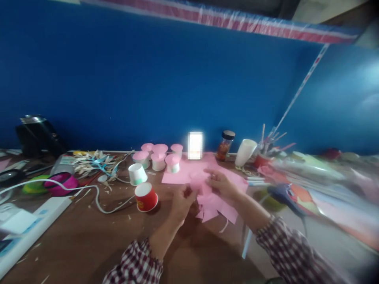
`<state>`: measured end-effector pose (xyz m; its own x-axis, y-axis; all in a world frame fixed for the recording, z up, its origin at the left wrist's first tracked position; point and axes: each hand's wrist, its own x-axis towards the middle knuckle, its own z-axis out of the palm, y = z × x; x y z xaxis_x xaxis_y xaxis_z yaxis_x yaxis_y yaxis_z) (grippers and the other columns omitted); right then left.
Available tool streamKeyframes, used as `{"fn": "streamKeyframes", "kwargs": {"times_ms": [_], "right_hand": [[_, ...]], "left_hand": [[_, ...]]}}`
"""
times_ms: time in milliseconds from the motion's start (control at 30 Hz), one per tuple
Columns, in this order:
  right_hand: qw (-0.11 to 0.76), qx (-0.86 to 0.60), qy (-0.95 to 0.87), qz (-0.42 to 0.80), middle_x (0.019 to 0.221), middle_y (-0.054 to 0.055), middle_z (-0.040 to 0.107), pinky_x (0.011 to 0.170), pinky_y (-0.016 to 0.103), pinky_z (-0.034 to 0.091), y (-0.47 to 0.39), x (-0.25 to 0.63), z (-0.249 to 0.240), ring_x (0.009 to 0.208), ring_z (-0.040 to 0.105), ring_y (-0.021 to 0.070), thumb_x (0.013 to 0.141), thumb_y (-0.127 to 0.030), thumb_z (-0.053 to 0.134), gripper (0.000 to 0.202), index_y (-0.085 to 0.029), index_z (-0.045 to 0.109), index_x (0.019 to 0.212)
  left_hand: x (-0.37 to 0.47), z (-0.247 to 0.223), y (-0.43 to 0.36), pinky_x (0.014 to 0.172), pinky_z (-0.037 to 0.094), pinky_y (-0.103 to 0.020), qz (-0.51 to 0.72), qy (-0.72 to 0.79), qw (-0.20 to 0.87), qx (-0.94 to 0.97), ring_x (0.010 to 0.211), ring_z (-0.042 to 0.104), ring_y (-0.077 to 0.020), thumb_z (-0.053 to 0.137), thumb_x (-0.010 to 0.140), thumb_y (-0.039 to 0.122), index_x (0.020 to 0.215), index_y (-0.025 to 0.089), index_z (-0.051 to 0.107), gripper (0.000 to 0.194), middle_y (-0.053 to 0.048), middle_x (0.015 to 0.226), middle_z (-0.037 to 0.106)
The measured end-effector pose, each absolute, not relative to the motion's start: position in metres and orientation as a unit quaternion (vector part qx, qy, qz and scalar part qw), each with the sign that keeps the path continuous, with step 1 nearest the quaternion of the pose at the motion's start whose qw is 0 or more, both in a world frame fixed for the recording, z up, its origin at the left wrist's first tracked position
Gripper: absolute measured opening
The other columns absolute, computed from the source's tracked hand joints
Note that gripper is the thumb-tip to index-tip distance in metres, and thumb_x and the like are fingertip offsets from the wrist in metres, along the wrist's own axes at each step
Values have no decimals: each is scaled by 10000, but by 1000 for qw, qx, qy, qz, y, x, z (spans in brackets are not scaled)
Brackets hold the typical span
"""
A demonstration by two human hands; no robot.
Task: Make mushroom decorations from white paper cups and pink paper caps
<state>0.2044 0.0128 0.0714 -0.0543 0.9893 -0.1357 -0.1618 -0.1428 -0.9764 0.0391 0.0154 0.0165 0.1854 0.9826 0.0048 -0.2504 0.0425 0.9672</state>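
Between my two hands is a small piece of pink paper [197, 179], its shape blurred. My left hand [181, 201] pinches its lower left side. On the right, the fingers of my right hand [222, 184] close on its other edge. Pink paper scraps [217, 209] lie just under and in front of my hands. Behind them a larger pink sheet [177, 177] is spread on the table. A red paper cup [146, 197] and an upturned white paper cup [137, 174] stand left of my left hand. Several small cups topped with pink paper [172, 162] are grouped behind.
A lidded jar [225, 146] and a white cup [245, 153] stand at the back right. A glowing blurred rectangle [195, 146] is by the blue wall. At left lie a power strip [38, 228], a white cable [99, 205] and a craft pile [94, 165]. Blurred clutter fills the right.
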Motion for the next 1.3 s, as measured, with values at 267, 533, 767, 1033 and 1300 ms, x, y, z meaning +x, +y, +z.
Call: {"fn": "streamKeyframes", "kwargs": {"times_ms": [267, 533, 767, 1033, 1300], "right_hand": [[503, -462, -395, 614, 736, -36, 579, 583, 222, 508, -13, 207, 58, 645, 592, 95, 654, -272, 805, 502, -187, 585, 1097], [520, -469, -415, 581, 647, -71, 536, 543, 254, 498, -33, 193, 35, 538, 554, 87, 570, -301, 836, 577, -164, 569, 1063], [557, -482, -405, 542, 624, -73, 517, 497, 225, 437, -46, 188, 32, 530, 526, 89, 570, -345, 833, 577, -172, 576, 1057], [567, -466, -397, 551, 677, -26, 613, 444, 191, 378, -53, 187, 33, 521, 549, 97, 523, -367, 855, 667, -161, 529, 1068], [558, -431, -387, 595, 596, -58, 555, 399, 169, 370, -74, 185, 49, 434, 492, 61, 702, -458, 750, 435, -179, 568, 983]], "left_hand": [[28, 23, -7, 578, 470, -234, 477, 388, 640, 460, 575, 587, -111, 720, 730, 361, 868, 145, 653, 265, -1, 672, 655], [29, 20, -33, 655, 493, -232, 477, 403, 649, 434, 678, 628, -123, 746, 711, 340, 891, 135, 661, 286, -31, 763, 696], [38, 20, -48, 648, 498, -249, 487, 403, 653, 417, 662, 633, -137, 754, 700, 346, 899, 126, 665, 310, -40, 753, 700], [46, 26, -60, 833, 507, -316, 497, 366, 664, 422, 917, 665, -207, 781, 682, 265, 1068, 130, 637, 434, -102, 1016, 718], [41, 31, -66, 913, 485, -370, 523, 335, 668, 410, 971, 665, -230, 782, 677, 216, 1098, 127, 600, 467, -121, 1051, 714]]}}
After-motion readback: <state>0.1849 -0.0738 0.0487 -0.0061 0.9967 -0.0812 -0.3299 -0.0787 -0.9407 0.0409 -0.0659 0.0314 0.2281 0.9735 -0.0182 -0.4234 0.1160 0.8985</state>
